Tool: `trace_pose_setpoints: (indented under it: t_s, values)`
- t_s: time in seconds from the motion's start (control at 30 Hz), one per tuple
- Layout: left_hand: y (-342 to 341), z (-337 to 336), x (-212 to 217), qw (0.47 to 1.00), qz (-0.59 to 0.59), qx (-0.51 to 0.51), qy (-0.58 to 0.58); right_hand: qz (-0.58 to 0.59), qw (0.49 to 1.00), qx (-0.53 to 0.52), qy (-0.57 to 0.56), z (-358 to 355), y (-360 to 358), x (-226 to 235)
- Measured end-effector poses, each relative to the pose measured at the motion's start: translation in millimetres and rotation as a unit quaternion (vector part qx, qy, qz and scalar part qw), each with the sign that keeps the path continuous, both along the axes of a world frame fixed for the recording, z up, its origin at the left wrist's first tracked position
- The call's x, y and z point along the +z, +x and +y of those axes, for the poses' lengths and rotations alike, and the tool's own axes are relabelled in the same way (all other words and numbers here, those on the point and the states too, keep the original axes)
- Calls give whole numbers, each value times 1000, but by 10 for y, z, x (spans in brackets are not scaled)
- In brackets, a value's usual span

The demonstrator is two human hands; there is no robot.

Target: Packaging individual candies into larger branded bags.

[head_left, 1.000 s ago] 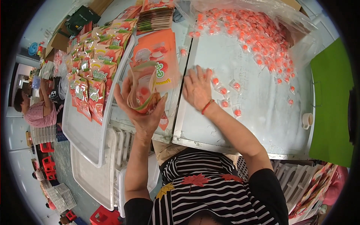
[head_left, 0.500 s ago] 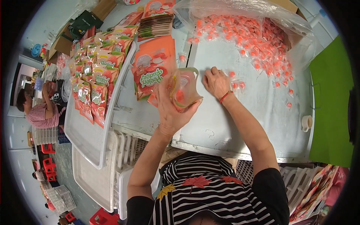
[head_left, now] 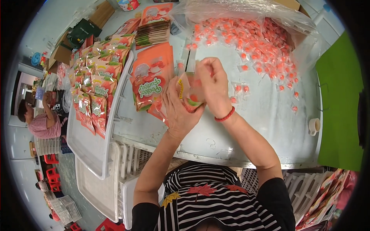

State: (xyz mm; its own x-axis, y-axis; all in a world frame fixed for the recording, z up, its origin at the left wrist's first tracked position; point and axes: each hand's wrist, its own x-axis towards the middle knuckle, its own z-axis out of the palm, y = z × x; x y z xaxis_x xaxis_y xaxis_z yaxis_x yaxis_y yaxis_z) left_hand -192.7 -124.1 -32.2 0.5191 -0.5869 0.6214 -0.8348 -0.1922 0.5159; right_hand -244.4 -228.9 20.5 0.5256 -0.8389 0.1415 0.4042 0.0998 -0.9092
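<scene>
My left hand (head_left: 178, 109) holds an orange snack pouch (head_left: 189, 93) upright over the metal table (head_left: 269, 127). My right hand (head_left: 214, 87), with a red band at the wrist, is at the pouch's mouth, fingers closed on small wrapped orange candies and on the pouch's edge. A heap of the same wrapped candies (head_left: 254, 46) lies on clear plastic at the far right of the table. A stack of flat empty pouches (head_left: 151, 79) lies just left of my hands.
A white tray (head_left: 88, 142) at the left holds rows of filled pouches (head_left: 98, 82). More flat pouches (head_left: 154, 32) lie at the back. A small white cup (head_left: 314, 126) stands near the right edge. Another person (head_left: 42, 119) sits far left. White crates (head_left: 131, 173) stand below the table.
My left hand has carried the pouch from the left to the middle and up. My right hand left the loose candies on the table and came to the pouch's mouth.
</scene>
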Motion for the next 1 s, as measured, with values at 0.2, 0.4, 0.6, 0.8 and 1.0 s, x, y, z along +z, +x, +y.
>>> trace_pose_setpoints:
  t_s: [0.2,0.4,0.6,0.8,1.0]
  values:
    - [21,-11,-46,999,30,-32,-28,183,922,-64,-334,104,-124,-212]
    - [74,40,-88,992,75,-84,-64,211,845,-26,-490,242,-254,-128]
    - [150,297,82,998,20,-58,-27,299,790,-112,-523,-927,-519,-653]
    - [118,362,41,999,3,-42,-28,374,796,-30,-475,-1325,-869,-1318]
    - [120,356,13,999,-25,-41,-18,316,850,90,-411,-1102,-756,-1201]
